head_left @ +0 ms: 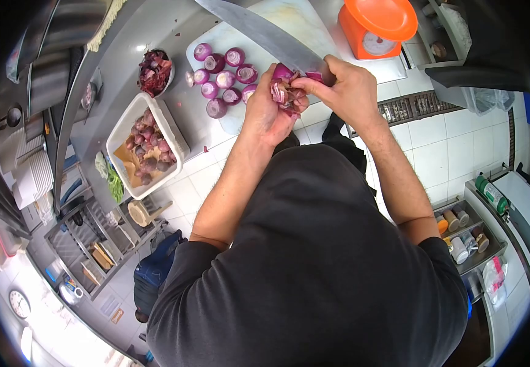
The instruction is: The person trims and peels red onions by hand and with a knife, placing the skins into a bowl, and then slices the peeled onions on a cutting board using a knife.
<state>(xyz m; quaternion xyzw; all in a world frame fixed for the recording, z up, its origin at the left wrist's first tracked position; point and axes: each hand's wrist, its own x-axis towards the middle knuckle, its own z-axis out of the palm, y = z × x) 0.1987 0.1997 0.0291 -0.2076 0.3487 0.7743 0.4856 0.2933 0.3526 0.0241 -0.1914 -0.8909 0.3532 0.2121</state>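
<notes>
Left hand (265,116) is cupped round an onion (282,93), right hand (345,88) has the knife (262,33) and is pinching the loose skin. Bin (178,125) holds a pile of unpeeled onions (149,147), and the bowl (171,79) near it is heaped with purple skins (154,68).

Red onion in both hands, knife angled over the board!
Ragged purple-and-pale layers stand loose on the held onion (284,93), cupped in the left hand (269,115) and pinched by the right (345,92), which also has the knife (262,32), its broad blade aimed at ten o'clock. Between nine and ten, glossy peeled onions (225,79) cluster, trimmed ends showing pale rings; at eight, dull-skinned onions (149,147) pile in a white tub (178,129).
</notes>
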